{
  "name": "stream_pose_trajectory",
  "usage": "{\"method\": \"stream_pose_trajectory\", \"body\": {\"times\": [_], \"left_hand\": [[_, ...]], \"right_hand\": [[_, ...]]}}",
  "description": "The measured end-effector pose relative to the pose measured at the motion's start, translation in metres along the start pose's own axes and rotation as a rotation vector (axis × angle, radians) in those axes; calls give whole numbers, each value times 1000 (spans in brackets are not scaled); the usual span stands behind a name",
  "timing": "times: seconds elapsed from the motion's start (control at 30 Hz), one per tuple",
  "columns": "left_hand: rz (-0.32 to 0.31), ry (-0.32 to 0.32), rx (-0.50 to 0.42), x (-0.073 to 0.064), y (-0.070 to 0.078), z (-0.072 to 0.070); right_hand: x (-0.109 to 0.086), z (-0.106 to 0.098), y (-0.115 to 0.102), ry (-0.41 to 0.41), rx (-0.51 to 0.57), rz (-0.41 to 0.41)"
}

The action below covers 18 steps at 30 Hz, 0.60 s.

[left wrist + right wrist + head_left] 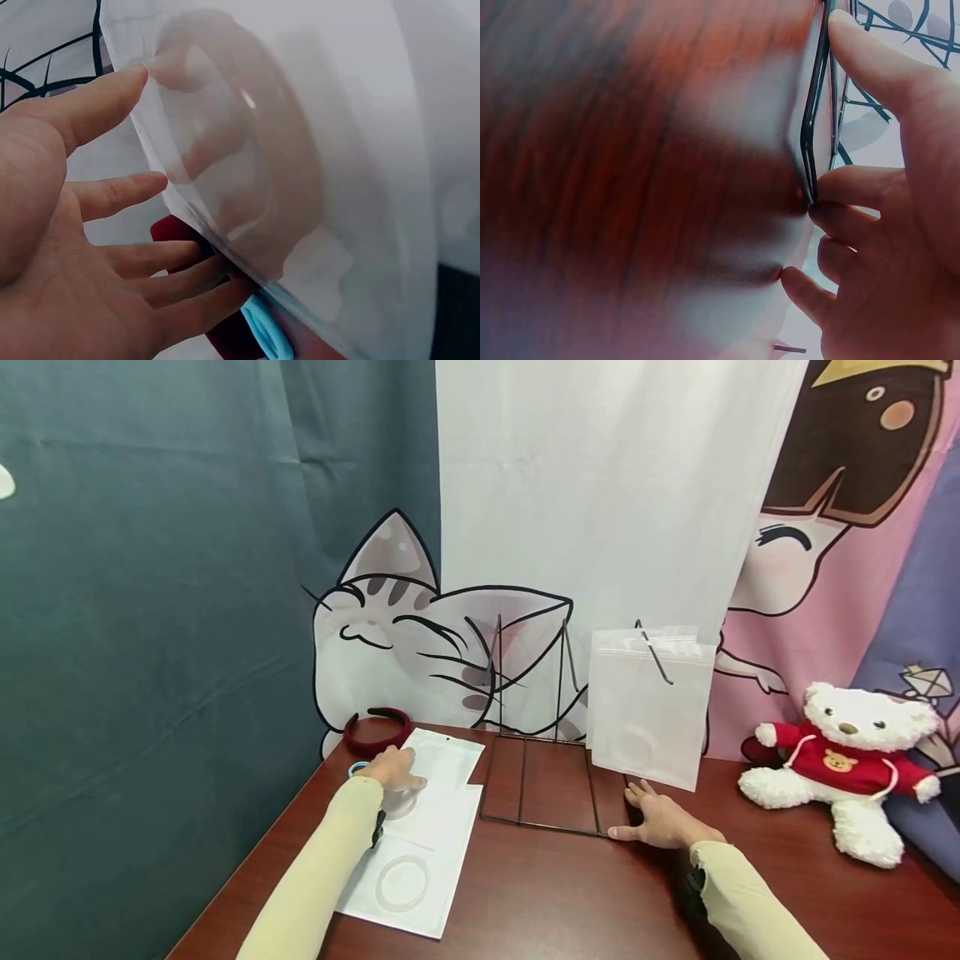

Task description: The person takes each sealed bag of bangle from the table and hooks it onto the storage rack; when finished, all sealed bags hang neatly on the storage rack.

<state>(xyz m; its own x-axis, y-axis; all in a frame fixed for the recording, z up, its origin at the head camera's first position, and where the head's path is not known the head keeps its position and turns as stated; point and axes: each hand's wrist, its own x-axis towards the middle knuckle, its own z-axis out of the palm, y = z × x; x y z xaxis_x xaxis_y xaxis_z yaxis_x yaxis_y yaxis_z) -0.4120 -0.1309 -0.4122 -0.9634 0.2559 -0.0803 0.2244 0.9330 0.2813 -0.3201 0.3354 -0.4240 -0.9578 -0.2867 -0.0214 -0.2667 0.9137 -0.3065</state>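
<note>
My left hand (392, 768) reaches over flat white pouches (431, 893), fingers outstretched. In the left wrist view, its fingertips meet the edge of a translucent pouch (360, 187) with a broad ring-shaped item (289, 127) inside. A blue band (358, 768) shows beside that hand. My right hand (660, 818) rests on the table at the front right corner of a black wire display rack (521, 823). In the right wrist view, the thumb and fingers touch the rack's wire (808, 135). White zip pouches (652, 718) hang from the rack's right hook.
A dark red headband (367, 745) lies at the table's back left edge. A white teddy bear in a red hoodie (843, 760) sits at the right. Behind the brown table (555, 902) hang printed curtains (615, 493). The rack's hooks (570, 652) stick out toward me.
</note>
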Motion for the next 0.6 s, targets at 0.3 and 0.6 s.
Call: {"method": "stream_pose_trajectory", "body": {"times": [0.3,0.6], "left_hand": [[-24,95,-50,-1,-2,3],[115,167,-286,3,-13,7]], "right_hand": [[0,3,1,4,28,27],[0,1,1,2,27,36]]}}
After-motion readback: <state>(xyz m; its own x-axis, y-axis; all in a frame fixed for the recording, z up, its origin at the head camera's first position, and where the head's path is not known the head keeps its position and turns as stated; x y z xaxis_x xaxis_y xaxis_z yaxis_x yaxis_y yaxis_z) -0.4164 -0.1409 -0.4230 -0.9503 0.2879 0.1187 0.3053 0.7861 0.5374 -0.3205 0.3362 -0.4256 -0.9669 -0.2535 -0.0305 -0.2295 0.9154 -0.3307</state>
